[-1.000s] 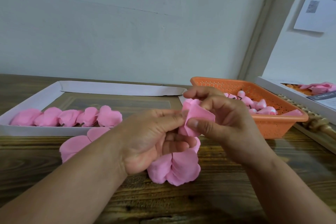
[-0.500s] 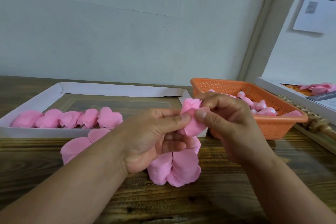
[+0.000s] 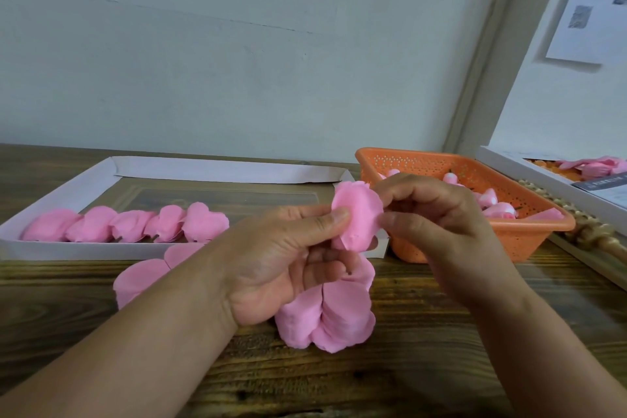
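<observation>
A pink fabric flower bud (image 3: 356,217) is held up over the wooden table (image 3: 407,366), just above its middle. My left hand (image 3: 281,265) pinches the bud's left side with the thumb, its fingers curled under it. From the right, my right hand (image 3: 437,224) pinches the bud's outer petal between thumb and fingers. Below both hands a stack of loose pink petals (image 3: 336,316) lies on the table. More pink petals (image 3: 142,278) lie to the left, partly hidden by my left forearm.
A shallow white cardboard tray (image 3: 68,193) at the back left holds a row of finished pink flowers (image 3: 125,224). An orange perforated basket (image 3: 529,234) with pink buds stands at the back right. A second white box (image 3: 529,170) sits at the far right edge.
The outer petal has been wrapped further round the bud, which now looks fuller and rounder. Both hands stay at about the same place and keep their hold.
</observation>
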{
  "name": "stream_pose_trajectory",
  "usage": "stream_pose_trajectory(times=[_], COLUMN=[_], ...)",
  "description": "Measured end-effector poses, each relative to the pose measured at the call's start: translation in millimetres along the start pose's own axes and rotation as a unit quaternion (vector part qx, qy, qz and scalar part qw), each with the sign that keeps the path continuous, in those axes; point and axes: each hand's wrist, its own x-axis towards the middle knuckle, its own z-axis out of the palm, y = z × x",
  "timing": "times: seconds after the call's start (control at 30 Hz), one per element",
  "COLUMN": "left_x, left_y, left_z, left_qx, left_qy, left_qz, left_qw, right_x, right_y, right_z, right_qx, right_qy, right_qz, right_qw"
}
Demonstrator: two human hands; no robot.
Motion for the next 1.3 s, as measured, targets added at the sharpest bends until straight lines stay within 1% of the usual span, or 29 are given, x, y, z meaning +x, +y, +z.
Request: stream_pose_trajectory(times=[0.07, 0.2, 0.27, 0.4, 0.6, 0.67, 0.77, 0.93, 1.07, 1.13, 1.2, 1.3], left_x=[-0.8, -0.3, 0.3, 0.8, 1.6, 2.6, 3.5, 7.4, 8.0, 7.9, 8.0, 6.8], left_y=[0.5, -0.1, -0.9, -1.7, -3.7, -5.3, -7.9, -13.4, -16.1, -17.5, -19.0, -18.6], left_z=[-0.3, -1.9, -1.8, -2.0, -3.2, -3.9, -4.0, -0.1, 1.0, 0.4, 0.0, -0.4], left_qx=[0.01, 0.025, 0.028, 0.05, 0.09, 0.106, 0.13, 0.158, 0.181, 0.231, 0.298, 0.339], left_qy=[-0.007, -0.007, -0.006, -0.002, 0.006, 0.012, 0.024, 0.064, 0.11, 0.122, 0.119, 0.107], left_qz=[0.0, 0.0, 0.006, 0.018, 0.035, 0.039, 0.049, 0.09, 0.126, 0.144, 0.158, 0.16], left_qw=[1.0, 1.0, 1.0, 0.999, 0.995, 0.994, 0.99, 0.981, 0.969, 0.954, 0.934, 0.921], right_x=[0.0, -0.9, -1.8, -1.7, -1.4, -1.3, -1.5, -2.2, -3.5, -4.4, -4.4, -2.9], right_y=[-1.4, -3.7, -3.1, -4.5, -8.9, -10.7, -15.5, -17.4, -21.3, -22.0, -20.0, -19.9], right_z=[3.0, 8.1, 9.5, 13.8, 18.5, 19.9, 22.9, 28.0, 32.5, 35.0, 34.5, 29.9], right_qx=[-0.022, -0.001, -0.005, -0.052, -0.036, -0.035, -0.048, -0.066, -0.053, -0.041, -0.052, -0.064], right_qy=[0.004, 0.019, 0.041, 0.088, 0.132, 0.135, 0.135, 0.163, 0.126, 0.118, 0.131, 0.131], right_qz=[-0.001, 0.023, 0.04, 0.05, 0.09, 0.109, 0.113, 0.119, 0.112, 0.116, 0.123, 0.134], right_qw=[1.0, 1.0, 0.998, 0.994, 0.986, 0.984, 0.983, 0.977, 0.984, 0.985, 0.982, 0.98])
